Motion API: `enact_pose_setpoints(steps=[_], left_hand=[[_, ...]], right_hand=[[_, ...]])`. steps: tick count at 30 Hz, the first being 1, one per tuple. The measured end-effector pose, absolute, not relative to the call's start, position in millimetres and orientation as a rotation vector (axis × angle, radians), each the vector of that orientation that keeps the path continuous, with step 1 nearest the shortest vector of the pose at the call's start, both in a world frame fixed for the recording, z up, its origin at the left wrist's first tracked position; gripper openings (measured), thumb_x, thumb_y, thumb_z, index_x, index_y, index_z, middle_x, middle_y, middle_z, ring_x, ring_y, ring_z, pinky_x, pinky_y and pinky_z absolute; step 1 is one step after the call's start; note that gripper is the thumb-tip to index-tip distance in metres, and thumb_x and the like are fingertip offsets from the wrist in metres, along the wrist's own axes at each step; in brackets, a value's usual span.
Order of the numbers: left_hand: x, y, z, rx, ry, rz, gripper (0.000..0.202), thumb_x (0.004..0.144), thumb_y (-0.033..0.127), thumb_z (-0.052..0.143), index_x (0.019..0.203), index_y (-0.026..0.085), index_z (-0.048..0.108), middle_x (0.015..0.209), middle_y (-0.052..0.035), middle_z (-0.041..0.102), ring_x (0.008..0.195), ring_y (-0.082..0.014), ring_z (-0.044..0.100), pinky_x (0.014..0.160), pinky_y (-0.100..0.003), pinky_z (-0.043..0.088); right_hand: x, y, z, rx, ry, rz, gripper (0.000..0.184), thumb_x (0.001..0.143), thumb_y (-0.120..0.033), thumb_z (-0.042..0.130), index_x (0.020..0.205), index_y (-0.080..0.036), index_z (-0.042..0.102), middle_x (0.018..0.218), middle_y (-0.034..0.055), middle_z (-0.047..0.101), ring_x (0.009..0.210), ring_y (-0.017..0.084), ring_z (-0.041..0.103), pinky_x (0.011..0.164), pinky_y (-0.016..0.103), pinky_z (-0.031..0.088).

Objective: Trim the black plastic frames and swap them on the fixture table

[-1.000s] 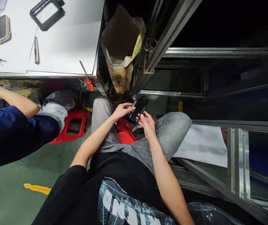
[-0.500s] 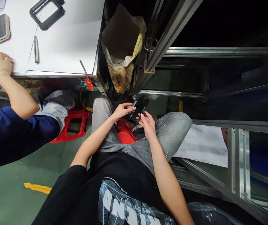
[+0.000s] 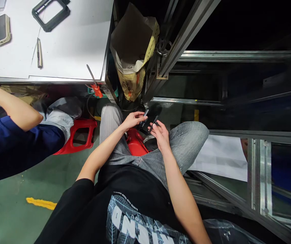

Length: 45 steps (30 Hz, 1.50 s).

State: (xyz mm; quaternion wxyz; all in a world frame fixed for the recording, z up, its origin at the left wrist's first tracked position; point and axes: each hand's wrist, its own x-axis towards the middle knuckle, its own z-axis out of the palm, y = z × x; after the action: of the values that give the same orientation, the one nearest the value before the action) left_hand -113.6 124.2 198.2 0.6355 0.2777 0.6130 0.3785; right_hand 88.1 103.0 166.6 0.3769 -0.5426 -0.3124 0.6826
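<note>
Green floor (image 3: 10, 213) fills the near left. Between the knees (image 3: 194, 134), left hand (image 3: 132, 120) and right hand (image 3: 162, 134) each pinch a dark strip (image 3: 156, 119); whether joined is unclear.

Open paper sack (image 3: 132, 61) beside a white-topped table (image 3: 76, 44)

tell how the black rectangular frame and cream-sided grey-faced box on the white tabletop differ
The black rectangular frame has an open middle; the cream-sided grey-faced box has a filled one. The frame looks larger than the box. Both lie on the white tabletop.
</note>
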Motion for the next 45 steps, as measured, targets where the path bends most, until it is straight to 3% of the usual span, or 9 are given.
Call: enact_pose_setpoints(steps=[21,30,45], left_hand=[[-117.9,124.1,192.1,0.646,1.363,0.884,0.063,0.078,0.047,0.09,0.13,0.015,0.075,0.125,-0.0135,0.077,0.107,-0.0232,0.07,0.086,-0.032,0.051],[-116.1,125.1,193.9,0.61,1.352,0.905,0.06,0.078,0.044,0.09,0.127,0.014,0.074,0.12,-0.0123,0.076,0.099,-0.0193,0.069,0.086,-0.031,0.051],[-115.3,124.0,198.0,0.638,1.364,0.88,0.056,0.082,0.04,0.086,0.13,0.014,0.075,0.124,-0.0124,0.077,0.101,-0.0202,0.069,0.084,-0.032,0.05]], right_hand=[[88.0,102.3,170.0,-1.381,-0.807,1.747,0.085,0.069,-0.068,0.092,0.138,-0.028,0.061,0.128,0.0074,0.076,0.106,0.023,0.077,0.103,0.044,0.062],[88.1,102.2,172.4,-1.389,-0.8,1.748,0.086,0.07,-0.067,0.091,0.138,-0.027,0.057,0.128,0.008,0.075,0.109,0.024,0.077,0.104,0.045,0.062],[90.6,101.0,171.6,-1.395,-0.84,1.736,0.085,0.073,-0.068,0.088,0.141,-0.028,0.057,0.131,0.0086,0.074,0.109,0.024,0.076,0.107,0.047,0.06]])
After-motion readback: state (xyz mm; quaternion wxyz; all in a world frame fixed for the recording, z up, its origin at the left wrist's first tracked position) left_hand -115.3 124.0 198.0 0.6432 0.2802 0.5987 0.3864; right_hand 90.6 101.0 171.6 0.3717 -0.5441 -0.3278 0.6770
